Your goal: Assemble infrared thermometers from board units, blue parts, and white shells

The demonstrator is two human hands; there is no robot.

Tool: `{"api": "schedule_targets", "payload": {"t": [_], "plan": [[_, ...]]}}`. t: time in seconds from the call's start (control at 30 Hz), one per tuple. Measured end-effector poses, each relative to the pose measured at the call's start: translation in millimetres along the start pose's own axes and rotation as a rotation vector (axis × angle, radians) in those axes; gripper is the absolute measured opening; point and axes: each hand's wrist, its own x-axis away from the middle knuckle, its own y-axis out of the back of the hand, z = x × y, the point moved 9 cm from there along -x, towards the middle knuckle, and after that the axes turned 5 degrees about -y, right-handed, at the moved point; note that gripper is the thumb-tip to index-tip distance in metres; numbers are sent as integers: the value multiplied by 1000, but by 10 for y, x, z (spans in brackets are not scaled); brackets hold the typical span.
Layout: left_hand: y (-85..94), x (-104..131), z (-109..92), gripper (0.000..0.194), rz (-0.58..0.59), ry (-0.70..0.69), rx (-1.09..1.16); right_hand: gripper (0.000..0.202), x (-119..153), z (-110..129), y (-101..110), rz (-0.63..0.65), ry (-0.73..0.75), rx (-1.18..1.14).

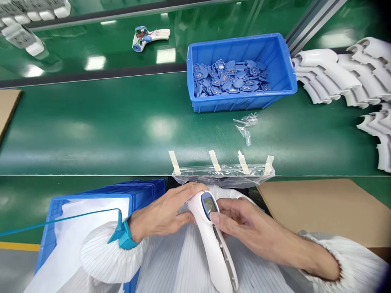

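A white handheld infrared thermometer [207, 248] with a blue-rimmed display is in front of my body, its handle pointing down toward the bottom edge. A gap runs along the handle, showing the inside between the shell halves. My left hand [168, 209] is closed around the head end from the left. From the right, my right hand [244, 224] grips the head, its thumb at the lower edge of the display [209, 204]. The right fingers are partly hidden behind the thermometer. A teal wrist strap [126, 236] with a cord circles my left wrist.
A blue bin [241, 101] of small blue parts stands on the green bench. White shells [326, 71] are stacked at right. An opened thermometer [148, 38] lies at the back. Several tape strips hold a plastic bag [226, 173] at the edge. Cardboard [326, 211] and a blue crate [53, 228] flank me.
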Motion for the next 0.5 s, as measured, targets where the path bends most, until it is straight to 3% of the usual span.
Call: {"api": "schedule_targets", "payload": {"t": [0.17, 0.3, 0.4, 0.5], "plan": [[-74, 35, 29, 64, 18, -9, -64, 38, 5, -80, -8, 55, -55, -71], [-162, 35, 78, 67, 67, 19, -154, 38, -18, -152, -104, 138, -117, -280], [-216, 27, 115, 71, 112, 59, -228, 41, -14, -211, -168, 123, -170, -363], [-218, 31, 83, 73, 108, 48, -263, 42, 26, -193, -214, 112, -119, -415]]}}
